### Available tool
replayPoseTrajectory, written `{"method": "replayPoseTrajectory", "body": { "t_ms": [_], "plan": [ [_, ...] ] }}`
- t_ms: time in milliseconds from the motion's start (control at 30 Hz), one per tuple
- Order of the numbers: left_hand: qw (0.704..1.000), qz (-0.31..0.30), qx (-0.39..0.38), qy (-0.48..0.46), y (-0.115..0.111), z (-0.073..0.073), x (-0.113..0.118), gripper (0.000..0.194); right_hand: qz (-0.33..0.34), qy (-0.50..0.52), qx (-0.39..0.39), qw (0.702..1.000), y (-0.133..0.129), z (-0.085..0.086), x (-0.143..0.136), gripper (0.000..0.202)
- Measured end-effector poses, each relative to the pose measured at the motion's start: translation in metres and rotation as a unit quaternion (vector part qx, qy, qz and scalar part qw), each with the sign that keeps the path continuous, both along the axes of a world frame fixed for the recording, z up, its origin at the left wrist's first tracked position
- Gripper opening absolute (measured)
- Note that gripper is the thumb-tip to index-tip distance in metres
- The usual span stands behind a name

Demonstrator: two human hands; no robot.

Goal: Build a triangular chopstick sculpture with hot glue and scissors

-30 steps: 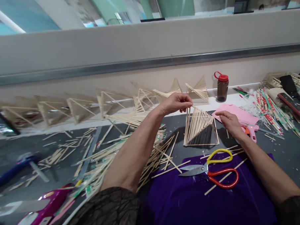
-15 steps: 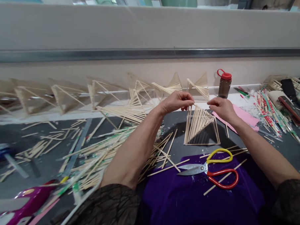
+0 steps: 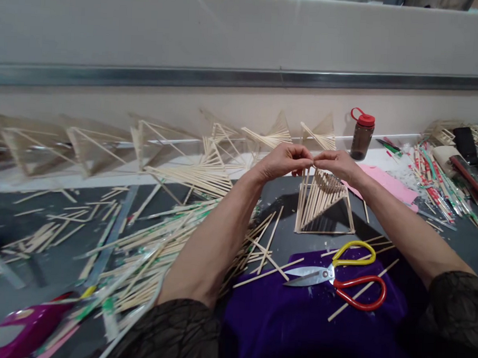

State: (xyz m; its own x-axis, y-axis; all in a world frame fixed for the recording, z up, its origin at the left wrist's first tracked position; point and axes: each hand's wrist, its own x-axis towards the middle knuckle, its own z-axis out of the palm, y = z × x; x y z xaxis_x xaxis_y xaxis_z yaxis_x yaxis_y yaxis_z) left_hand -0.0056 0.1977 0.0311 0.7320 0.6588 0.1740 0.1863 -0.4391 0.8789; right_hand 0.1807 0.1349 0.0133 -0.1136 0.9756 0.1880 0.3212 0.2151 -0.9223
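Note:
In front of me a frame of thin wooden sticks (image 3: 316, 207) stands on the dark tabletop, with a fan of slanted sticks across it. At its top, my left hand (image 3: 288, 159) is closed, thumb and finger pinched on the upper corner. My right hand (image 3: 338, 164) meets it there, fingertips pressed together beside the left ones; whatever it pinches is hidden. Below the frame, scissors (image 3: 325, 274) with one yellow and one red handle lie spread on purple cloth (image 3: 281, 307). Loose sticks (image 3: 263, 247) lie around them.
Similar stick frames (image 3: 199, 178) line the wall ledge. A red-capped bottle (image 3: 362, 136) stands behind my right hand, near pink paper (image 3: 389, 183). Stick packets (image 3: 435, 179) lie at right. To the left are a stick heap (image 3: 156, 254) and a magenta glue gun (image 3: 34, 323).
My right hand has moved left, and its fingertips now meet those of my left hand above the stick frame. The view has tilted down and shifted slightly.

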Motion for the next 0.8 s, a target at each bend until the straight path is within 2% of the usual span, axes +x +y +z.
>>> {"method": "replayPoseTrajectory", "body": {
  "t_ms": [333,633,800],
  "plan": [
    [0.999,-0.018,-0.012,0.026,0.005,0.013,-0.001,0.015,0.010,-0.003,0.038,0.999,0.005,-0.008,-0.001,0.019],
    [0.999,-0.029,-0.033,0.012,0.010,-0.003,0.000,0.018,0.001,-0.026,0.028,0.999,0.009,-0.020,0.002,0.019],
    [0.999,-0.023,-0.040,-0.012,0.006,-0.004,0.001,0.017,0.022,-0.019,0.021,0.999,0.011,-0.018,-0.001,0.024]
  ]
}}
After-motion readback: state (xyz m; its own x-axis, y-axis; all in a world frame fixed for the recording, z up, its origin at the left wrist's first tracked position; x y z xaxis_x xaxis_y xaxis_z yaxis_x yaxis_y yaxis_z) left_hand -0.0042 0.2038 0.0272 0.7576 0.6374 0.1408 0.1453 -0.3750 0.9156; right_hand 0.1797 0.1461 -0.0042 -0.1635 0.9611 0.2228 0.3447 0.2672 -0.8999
